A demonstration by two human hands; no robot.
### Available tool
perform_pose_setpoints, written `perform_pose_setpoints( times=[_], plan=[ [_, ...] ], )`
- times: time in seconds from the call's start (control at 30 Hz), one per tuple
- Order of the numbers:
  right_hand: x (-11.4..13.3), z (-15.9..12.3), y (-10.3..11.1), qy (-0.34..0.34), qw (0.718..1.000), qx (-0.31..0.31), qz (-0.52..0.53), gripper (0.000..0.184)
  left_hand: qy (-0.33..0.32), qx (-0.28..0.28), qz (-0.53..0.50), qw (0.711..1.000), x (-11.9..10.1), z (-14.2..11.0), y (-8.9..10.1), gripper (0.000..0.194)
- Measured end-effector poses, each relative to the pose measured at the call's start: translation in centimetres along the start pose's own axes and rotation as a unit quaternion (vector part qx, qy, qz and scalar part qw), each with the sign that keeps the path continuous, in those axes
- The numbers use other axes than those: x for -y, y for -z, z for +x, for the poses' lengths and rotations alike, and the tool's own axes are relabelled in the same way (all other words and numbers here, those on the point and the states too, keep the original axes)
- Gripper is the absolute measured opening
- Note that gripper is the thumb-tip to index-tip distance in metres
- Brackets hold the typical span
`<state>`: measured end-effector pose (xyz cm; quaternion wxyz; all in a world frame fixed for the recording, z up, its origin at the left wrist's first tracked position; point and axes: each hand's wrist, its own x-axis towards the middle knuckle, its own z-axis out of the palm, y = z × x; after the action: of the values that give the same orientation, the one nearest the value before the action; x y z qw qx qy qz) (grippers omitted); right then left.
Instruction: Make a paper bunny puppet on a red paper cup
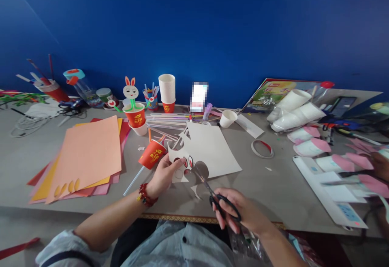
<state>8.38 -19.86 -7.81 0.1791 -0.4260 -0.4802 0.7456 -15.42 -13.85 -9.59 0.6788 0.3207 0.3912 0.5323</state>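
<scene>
My left hand pinches a piece of white paper with cut-out edges and red-and-black oval shapes drawn on it. In my right hand is a pair of black-handled scissors, fingers through the loops, blades pointing at the paper's right side. A curled white scrap hangs or lies just below the blades; I cannot tell which. Beyond the hands lies a large white sheet on the table. Close to my left hand a red paper cup lies tilted with straws through it.
Coloured paper sheets are stacked at left. Behind stand a rabbit figure on a red cup, stacked white cups and loose straws. A tape roll and a white power strip lie right, near another person's hand.
</scene>
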Motion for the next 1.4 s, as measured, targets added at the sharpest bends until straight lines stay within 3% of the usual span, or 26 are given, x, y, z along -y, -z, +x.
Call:
perform_pose_setpoints(
  times=[0.17,0.23,0.43,0.7,0.93,1.4],
  plan=[
    [2.0,-1.0,2.3,-0.008,0.999,0.026,-0.023,0.063,0.012,0.008,0.01,1.0,-0.8,-0.2,-0.2,0.029],
    [2.6,-0.9,2.7,-0.004,0.999,0.009,-0.05,0.061,0.019,-0.001,0.007,1.0,-1.1,-0.3,-0.4,0.03],
    [2.7,0.4,2.2,-0.003,0.996,-0.021,-0.085,0.051,0.03,-0.034,0.0,0.999,-1.4,-0.4,-0.5,0.03],
    [1.8,0.1,1.9,-0.029,0.995,-0.014,-0.098,0.046,0.056,0.025,0.044,0.997,-1.5,-0.1,0.0,0.029],
    [2.0,0.7,2.0,-0.026,0.996,0.011,-0.089,0.036,0.07,0.014,0.016,0.997,-1.5,-0.5,-0.4,0.029],
    [1.7,2.6,0.7,0.003,0.997,-0.008,-0.074,0.033,0.055,0.031,0.013,0.998,-0.6,-0.5,-0.4,0.029]
  ],
)
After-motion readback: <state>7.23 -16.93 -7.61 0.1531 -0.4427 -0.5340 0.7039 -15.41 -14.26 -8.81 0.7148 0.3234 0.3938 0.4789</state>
